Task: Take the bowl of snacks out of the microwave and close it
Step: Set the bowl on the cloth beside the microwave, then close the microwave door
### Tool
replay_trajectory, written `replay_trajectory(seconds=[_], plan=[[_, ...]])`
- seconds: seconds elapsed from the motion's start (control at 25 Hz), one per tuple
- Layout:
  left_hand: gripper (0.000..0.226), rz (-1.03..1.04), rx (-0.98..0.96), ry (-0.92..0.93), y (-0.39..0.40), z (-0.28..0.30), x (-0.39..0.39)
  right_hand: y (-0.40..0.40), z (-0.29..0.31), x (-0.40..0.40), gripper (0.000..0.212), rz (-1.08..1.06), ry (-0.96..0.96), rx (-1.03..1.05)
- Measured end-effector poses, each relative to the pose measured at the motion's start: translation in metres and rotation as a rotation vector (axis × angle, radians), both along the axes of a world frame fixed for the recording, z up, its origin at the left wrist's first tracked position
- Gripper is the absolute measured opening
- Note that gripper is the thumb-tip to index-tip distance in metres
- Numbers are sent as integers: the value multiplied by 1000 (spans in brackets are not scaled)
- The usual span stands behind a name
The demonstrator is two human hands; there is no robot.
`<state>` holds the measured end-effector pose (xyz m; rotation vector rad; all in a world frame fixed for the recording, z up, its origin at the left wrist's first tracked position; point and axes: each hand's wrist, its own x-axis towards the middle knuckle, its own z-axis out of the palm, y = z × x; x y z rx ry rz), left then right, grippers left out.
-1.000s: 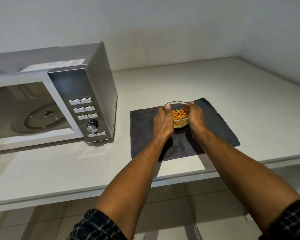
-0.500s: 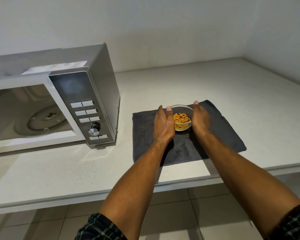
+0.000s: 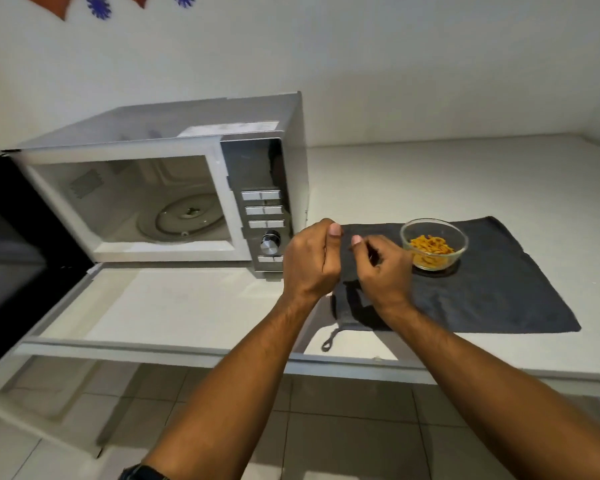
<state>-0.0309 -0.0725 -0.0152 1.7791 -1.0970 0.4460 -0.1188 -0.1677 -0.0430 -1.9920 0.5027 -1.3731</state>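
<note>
A clear glass bowl of orange snacks stands alone on a dark grey cloth on the white counter. The silver microwave sits to its left with its cavity open and the glass turntable bare. Its black door is swung out at the far left. My left hand and my right hand hover side by side over the cloth's left edge, between the microwave's control panel and the bowl. Both have curled fingers and hold nothing. Neither touches the bowl.
The white counter runs back to the wall and right to a corner. Its front edge lies just under my forearms, with tiled floor below. A loop of the cloth hangs near the counter edge.
Both hands have let go of the bowl and drawn left, away from it. The view has swung left, so the open door shows at the left edge.
</note>
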Motion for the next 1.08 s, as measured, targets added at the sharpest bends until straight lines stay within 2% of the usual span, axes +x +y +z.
replay_trajectory(seconds=[0.2,0.36,0.52,0.68,0.8,0.88,1.08], plan=[[44,196,-6,-210,84,11,40,69,-16,49,25,227,80,147],[38,361,94,-421,151,36,71,135,-22,94,22,428,154,342],[27,589,182,-569,220,66,106,204,-24,141,20,644,320,547],[28,878,394,-496,281,112,151,253,-20,189,21,817,383,861],[37,1016,548,-466,317,141,177,287,-17,222,18,876,495,940],[41,1051,645,-452,340,151,194,314,-11,238,24,930,566,988],[51,1203,865,-248,368,159,220,373,-7,262,34,1020,668,1047]])
